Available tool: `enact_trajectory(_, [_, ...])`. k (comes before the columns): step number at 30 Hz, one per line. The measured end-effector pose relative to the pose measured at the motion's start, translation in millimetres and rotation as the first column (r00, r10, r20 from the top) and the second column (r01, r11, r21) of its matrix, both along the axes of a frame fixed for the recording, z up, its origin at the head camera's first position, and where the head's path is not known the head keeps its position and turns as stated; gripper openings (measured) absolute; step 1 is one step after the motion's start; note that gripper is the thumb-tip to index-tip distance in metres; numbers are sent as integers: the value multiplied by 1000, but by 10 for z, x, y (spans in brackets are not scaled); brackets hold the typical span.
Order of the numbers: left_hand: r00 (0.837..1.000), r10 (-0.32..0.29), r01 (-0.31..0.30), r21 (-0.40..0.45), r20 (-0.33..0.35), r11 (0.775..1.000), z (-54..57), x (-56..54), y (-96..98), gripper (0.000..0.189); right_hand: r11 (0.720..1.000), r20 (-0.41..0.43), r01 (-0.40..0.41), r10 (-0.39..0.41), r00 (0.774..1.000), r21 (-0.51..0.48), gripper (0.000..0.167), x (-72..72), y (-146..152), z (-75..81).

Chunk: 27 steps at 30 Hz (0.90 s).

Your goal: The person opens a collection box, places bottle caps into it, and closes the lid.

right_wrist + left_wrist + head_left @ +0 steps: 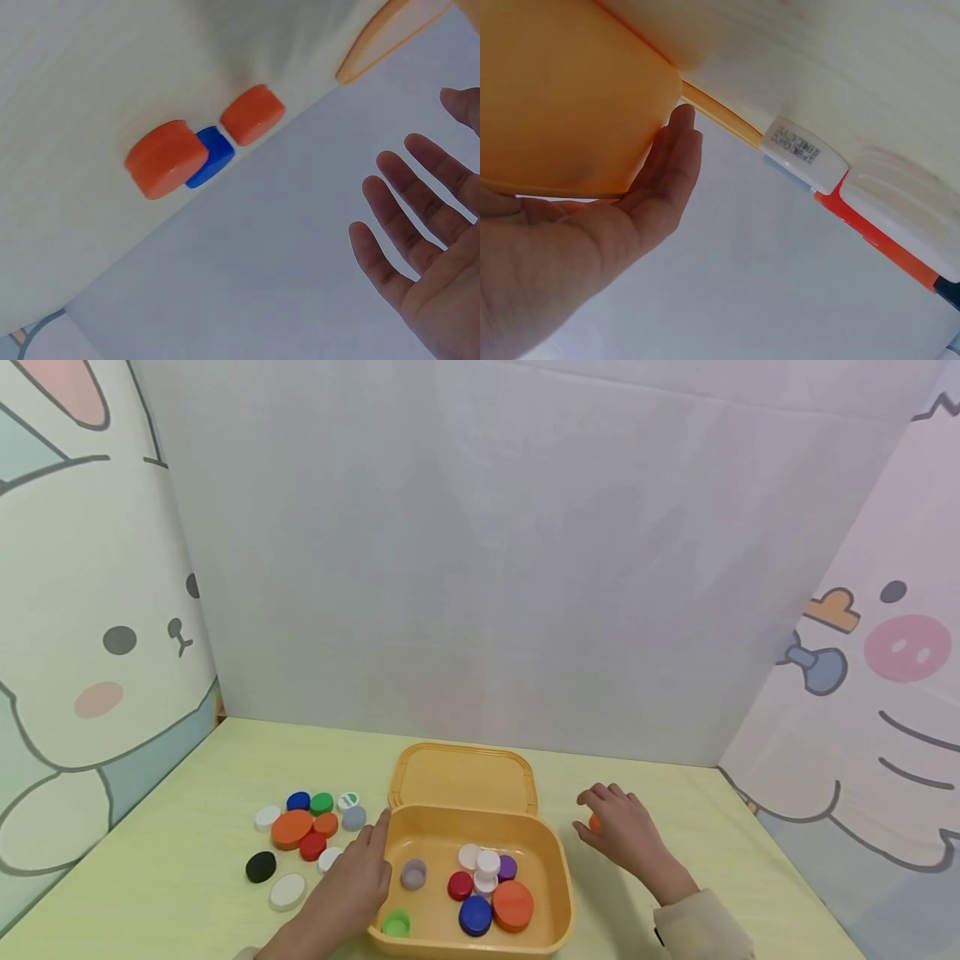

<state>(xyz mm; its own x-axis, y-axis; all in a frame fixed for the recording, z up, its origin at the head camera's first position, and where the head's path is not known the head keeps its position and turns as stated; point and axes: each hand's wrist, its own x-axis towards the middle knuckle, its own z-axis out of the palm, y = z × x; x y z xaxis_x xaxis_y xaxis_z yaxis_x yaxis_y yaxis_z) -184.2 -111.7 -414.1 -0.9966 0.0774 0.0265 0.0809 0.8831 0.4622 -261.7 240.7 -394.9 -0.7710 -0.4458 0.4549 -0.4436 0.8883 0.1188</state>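
Observation:
A yellow-orange plastic box (pixel 562 877) stands on the table with several coloured bottle caps inside. My left hand (pixel 351 881) holds its left wall, fingers along the outside and thumb at the rim, as the left wrist view also shows. My right hand (pixel 626 831) is raised to the right of the box, fingers spread and holding nothing. An orange cap (pixel 596 822) shows partly beneath it. In the right wrist view, two orange caps (pixel 166 160) and a blue cap (pixel 212 157) lie on the table, apart from the hand.
Left of the box lie several loose caps, among them a large orange cap (pixel 291 830), a black cap (pixel 261 867) and a white cap (pixel 288 892). Behind the box is a matching yellow-orange lid (pixel 463 777). A grey cloth (pixel 480 568) hangs along the table's back.

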Motion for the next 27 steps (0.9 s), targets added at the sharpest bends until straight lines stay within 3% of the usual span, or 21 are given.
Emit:
enact_trajectory(11, [1000,-18,18,2,-20,1000,-1,5,-11,58,995,109,90,-85,990,-45,22,-101,245,-128])
enact_trajectory(27, [1000,-14,14,2,-21,1000,-10,7,-11,58,987,187,160,-162,969,26,27,-241,412,-244])
